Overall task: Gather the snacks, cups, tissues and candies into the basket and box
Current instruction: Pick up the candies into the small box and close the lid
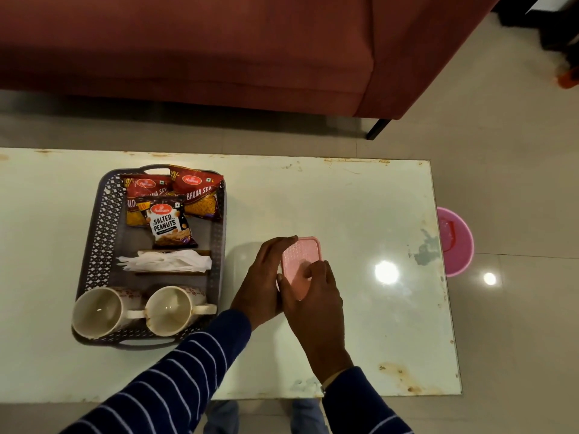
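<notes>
A: Where is the box?

B: The pink box [300, 265] sits on the worktop [360, 214], right of the basket and nearer the front edge than the far one. Its textured lid is on top.

A: And the hands?

B: Both are on it. The left hand [262, 277] is curved against the box's left side, fingers stretched along the far left corner. The right hand [313, 296] lies over the near end, fingers bent down on the lid. Each hand is wrapped on the box rather than lying flat and free.

A: What is in the basket?

B: The grey perforated basket [105, 220] stands toward the worktop's left end. At its far end lie 2 red Bhujia Sev packets [197, 191], with a Salted Peanuts packet [169, 225] overlapping them. White tissues [166, 261] lie across the middle. At the near end, 2 cream cups [97, 311] lie on their sides, mouths facing the front edge, just beside each other.

A: Anything around the worktop?

B: A red sofa [219, 51] beyond the far edge, and a pink bucket [457, 242] on the floor past the right edge.
</notes>
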